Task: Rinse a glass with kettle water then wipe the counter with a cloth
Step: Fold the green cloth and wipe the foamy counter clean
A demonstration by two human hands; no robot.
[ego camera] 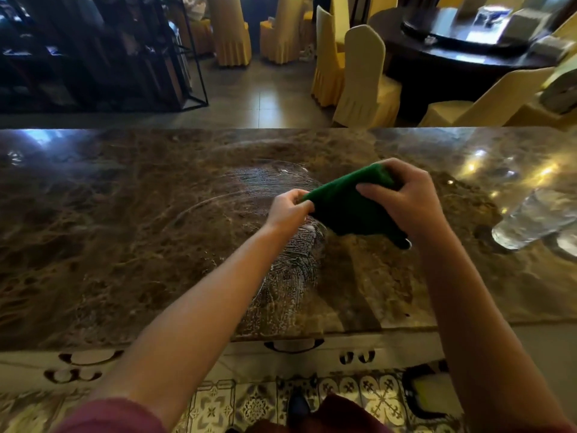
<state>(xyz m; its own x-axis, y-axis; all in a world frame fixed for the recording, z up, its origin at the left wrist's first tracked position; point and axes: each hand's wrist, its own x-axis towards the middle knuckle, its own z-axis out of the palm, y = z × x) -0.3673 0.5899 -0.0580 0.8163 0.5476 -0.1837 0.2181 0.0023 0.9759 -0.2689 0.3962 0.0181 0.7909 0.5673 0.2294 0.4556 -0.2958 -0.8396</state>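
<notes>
A green cloth [346, 204] hangs folded in the air over the brown marble counter [125, 229]. My left hand [288, 210] pinches its left corner. My right hand [406, 198] grips its upper right part, fingers wrapped over the top edge. Wet streaks [281, 276] curve across the counter below and to the left of the cloth. A clear glass [537, 217] stands on the counter at the right edge, beyond my right hand. No kettle is in view.
Behind the counter stand chairs in yellow and cream covers [365, 76] and a dark round table [468, 42]. A dark metal shelf frame [93, 51] stands at the back left. Patterned floor tiles [281, 401] lie below the counter's near edge.
</notes>
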